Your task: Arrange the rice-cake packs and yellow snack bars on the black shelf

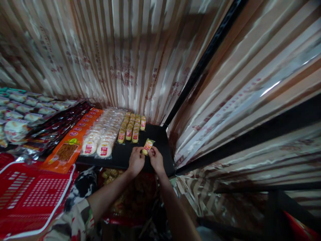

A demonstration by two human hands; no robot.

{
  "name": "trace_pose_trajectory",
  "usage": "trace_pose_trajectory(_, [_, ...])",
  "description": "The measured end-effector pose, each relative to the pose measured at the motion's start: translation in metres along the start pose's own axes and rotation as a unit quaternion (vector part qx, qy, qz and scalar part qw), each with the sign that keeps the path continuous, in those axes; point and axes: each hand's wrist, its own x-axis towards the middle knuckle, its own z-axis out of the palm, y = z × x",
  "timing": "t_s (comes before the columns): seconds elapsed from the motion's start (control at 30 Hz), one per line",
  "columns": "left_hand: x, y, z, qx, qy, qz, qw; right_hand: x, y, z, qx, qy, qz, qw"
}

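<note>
Near the flat black shelf's (160,134) front edge, the curled left hand (136,161) and right hand (156,160) are pinching a small yellow plastic packet (148,145), partly hiding it.

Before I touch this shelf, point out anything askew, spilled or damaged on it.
The orange packet looks odd: its near end seems to jut past the black shelf's front edge, toward the red basket, unlike the white packs beside it. I see no spill.
</note>
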Motion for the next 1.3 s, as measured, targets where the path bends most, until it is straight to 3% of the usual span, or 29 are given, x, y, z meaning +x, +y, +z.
trace_pose_trajectory(0.23, [0.037, 0.009, 0.021, -0.057, -0.026, 0.032, 0.997, 0.063, -0.005, 0.009, -0.088, 0.007, -0.018, 0.996])
trace_pose_trajectory(0.53, [0.08, 0.007, 0.037, -0.106, -0.068, -0.013, 0.992, 0.111, -0.007, 0.027, -0.125, -0.007, -0.044, 0.991])
trace_pose_trajectory(0.87, [0.1, -0.006, 0.055, -0.118, -0.043, -0.001, 0.992, 0.13, -0.005, 0.037, -0.135, -0.024, -0.071, 0.988])
trace_pose_trajectory(1.3, [0.108, -0.015, 0.062, -0.106, -0.016, -0.003, 0.994, 0.123, 0.006, 0.048, -0.13, -0.018, -0.098, 0.987])
